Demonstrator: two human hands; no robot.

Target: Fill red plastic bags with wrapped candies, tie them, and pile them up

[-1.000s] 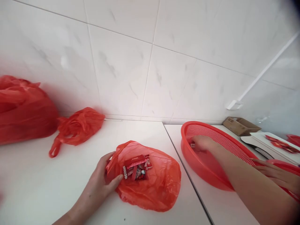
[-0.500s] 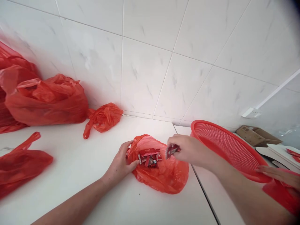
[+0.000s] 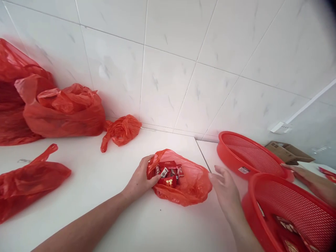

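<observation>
My left hand (image 3: 141, 176) grips the left rim of a red plastic bag (image 3: 193, 183), its thumb over the edge. Inside the bag lie several small wrapped snack packets (image 3: 170, 173), mostly red, one with gold marking. My right hand (image 3: 227, 190) is at the bag's right end, fingers partly spread and nothing visible in them; its fingertips are at the rim, and I cannot tell whether they touch it. Right of that hand, a red mesh basket (image 3: 249, 194) holds several red packets (image 3: 288, 227). Its lower part is cut off by the frame.
Behind it stands a second red basket (image 3: 225, 154), with another person's hand (image 3: 307, 175) at its rim. A cardboard box (image 3: 288, 152) is at the back right. Full red bags (image 3: 65, 119), a small crumpled bag (image 3: 126, 131) and a flat bag (image 3: 34, 182) lie left.
My right hand came out of the basket with packets, let them go in the bag and moved to its right end. A basket holding packets has come into view at right.
</observation>
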